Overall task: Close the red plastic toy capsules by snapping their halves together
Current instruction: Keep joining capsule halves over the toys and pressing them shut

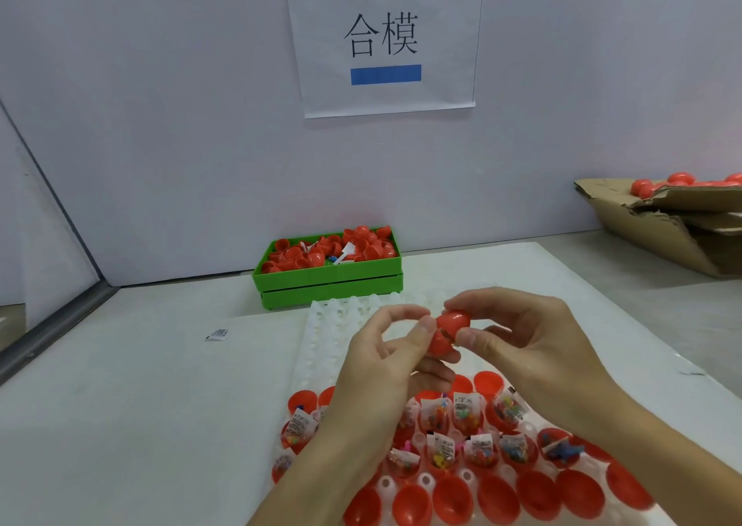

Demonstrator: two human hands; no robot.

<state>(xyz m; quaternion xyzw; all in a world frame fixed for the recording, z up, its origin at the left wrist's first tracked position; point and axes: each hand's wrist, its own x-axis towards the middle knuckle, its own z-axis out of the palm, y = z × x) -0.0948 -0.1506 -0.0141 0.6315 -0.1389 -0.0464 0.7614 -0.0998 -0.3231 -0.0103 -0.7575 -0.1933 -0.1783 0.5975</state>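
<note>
- I see both hands meet on one red capsule [446, 330], held in the air between their fingertips above the tray.
- My right hand [518, 337] pinches the capsule's upper half: the thumb sits on the near side at the seam, the index finger curls over the top.
- My left hand [395, 359] grips the lower half, thumb pressed against its left side, the other fingers curled beneath it.
- A dark line shows at the seam between the halves; I cannot tell whether they are fully snapped.
- Right below the fingers lies a white tray [321, 349] with rounded cups; its far rows, just past the fingertips, show bare white.
- Nearer to me than the fingers, open red halves [536, 491] sit in the tray's cups.
- Several of those hold small toy bags [465, 409] with printed labels, mostly under and between my wrists.
- Beyond the fingertips, against the wall, stands a green bin [327, 284] heaped with loose red shells and some white slips.
- Left of the left fingers, well apart, a small white packet [218, 334] lies on the table [120, 405].
- Far right of the right hand, a torn cardboard box [662, 224] holds closed red capsules.
- Above the bin a paper sign [383, 39] hangs on the wall.
</note>
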